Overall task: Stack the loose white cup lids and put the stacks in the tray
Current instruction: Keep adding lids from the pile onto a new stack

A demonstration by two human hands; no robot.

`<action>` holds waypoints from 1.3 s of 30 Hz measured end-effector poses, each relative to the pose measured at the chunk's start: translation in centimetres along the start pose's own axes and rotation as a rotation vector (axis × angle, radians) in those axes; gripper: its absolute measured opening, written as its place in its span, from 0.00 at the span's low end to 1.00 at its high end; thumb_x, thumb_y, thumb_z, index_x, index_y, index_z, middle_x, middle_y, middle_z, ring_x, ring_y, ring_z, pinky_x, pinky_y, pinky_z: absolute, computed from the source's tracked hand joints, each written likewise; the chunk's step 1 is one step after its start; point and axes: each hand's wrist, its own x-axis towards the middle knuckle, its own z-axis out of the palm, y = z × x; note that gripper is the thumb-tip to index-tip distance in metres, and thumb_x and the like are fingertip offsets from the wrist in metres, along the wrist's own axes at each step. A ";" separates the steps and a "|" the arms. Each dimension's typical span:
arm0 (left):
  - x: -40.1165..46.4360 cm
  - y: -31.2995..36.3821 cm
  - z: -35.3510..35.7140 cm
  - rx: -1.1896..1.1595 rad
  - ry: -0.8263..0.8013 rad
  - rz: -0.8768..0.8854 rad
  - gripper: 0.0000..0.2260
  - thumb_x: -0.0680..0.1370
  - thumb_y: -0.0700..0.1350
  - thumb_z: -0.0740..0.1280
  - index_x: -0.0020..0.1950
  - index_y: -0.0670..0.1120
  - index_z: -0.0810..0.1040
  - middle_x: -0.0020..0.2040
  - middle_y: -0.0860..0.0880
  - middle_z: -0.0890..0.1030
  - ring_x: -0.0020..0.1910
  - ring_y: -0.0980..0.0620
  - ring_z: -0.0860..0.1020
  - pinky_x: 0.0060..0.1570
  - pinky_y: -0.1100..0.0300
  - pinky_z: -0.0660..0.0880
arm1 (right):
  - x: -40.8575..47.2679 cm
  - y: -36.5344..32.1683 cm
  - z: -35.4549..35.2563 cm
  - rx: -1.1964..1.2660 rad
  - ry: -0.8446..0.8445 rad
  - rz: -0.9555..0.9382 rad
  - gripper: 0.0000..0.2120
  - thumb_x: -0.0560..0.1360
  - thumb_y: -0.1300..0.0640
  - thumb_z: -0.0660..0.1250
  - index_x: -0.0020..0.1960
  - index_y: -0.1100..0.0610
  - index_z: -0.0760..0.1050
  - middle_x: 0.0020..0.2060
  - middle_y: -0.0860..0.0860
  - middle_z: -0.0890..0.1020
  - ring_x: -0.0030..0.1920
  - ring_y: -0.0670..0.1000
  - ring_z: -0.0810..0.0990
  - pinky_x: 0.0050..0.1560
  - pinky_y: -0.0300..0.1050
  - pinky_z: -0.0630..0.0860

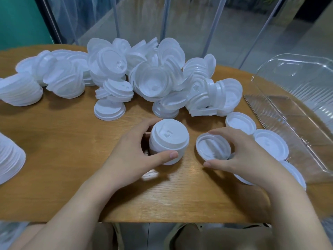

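Observation:
My left hand [134,153] grips a short stack of white lids [169,141] standing on the wooden table [72,159], thumb in front and fingers behind. My right hand [239,156] holds a single white lid [212,147] tilted on edge, underside facing left, between thumb and fingers just right of the stack. A big loose pile of white lids [144,74] covers the far half of the table. The clear plastic tray [292,109] sits at the right edge and holds no lids.
Three loose lids [240,122] lie between my right hand and the tray, another partly under my wrist. Finished-looking stacks lie at the far left [19,91] and at the left edge [9,159]. Glass panels stand behind the table.

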 end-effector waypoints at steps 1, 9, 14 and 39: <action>0.0 0.0 -0.1 0.009 -0.001 -0.003 0.30 0.68 0.54 0.81 0.68 0.61 0.75 0.60 0.66 0.81 0.63 0.66 0.77 0.58 0.74 0.71 | 0.2 0.0 0.1 0.000 0.000 -0.018 0.35 0.62 0.41 0.83 0.66 0.37 0.74 0.60 0.31 0.76 0.64 0.35 0.72 0.67 0.45 0.72; -0.2 0.0 -0.2 0.052 0.019 0.016 0.31 0.67 0.51 0.83 0.67 0.60 0.76 0.59 0.67 0.81 0.61 0.68 0.77 0.55 0.78 0.68 | 0.9 -1.7 1.1 0.173 0.210 -0.119 0.31 0.66 0.39 0.80 0.65 0.35 0.74 0.57 0.30 0.77 0.61 0.32 0.72 0.54 0.29 0.67; -0.2 0.0 0.2 0.059 0.035 0.033 0.36 0.65 0.50 0.84 0.70 0.59 0.74 0.61 0.69 0.80 0.62 0.69 0.76 0.56 0.79 0.67 | 1.3 -2.8 1.8 0.411 0.330 -0.195 0.33 0.62 0.36 0.76 0.66 0.40 0.76 0.59 0.37 0.81 0.59 0.44 0.79 0.56 0.38 0.74; -0.2 0.6 0.6 0.002 0.028 -0.009 0.30 0.68 0.50 0.83 0.65 0.63 0.75 0.56 0.63 0.83 0.56 0.62 0.81 0.55 0.60 0.77 | 2.0 -5.0 3.9 0.635 0.181 -0.348 0.35 0.66 0.49 0.79 0.70 0.50 0.71 0.65 0.47 0.81 0.69 0.53 0.77 0.70 0.63 0.72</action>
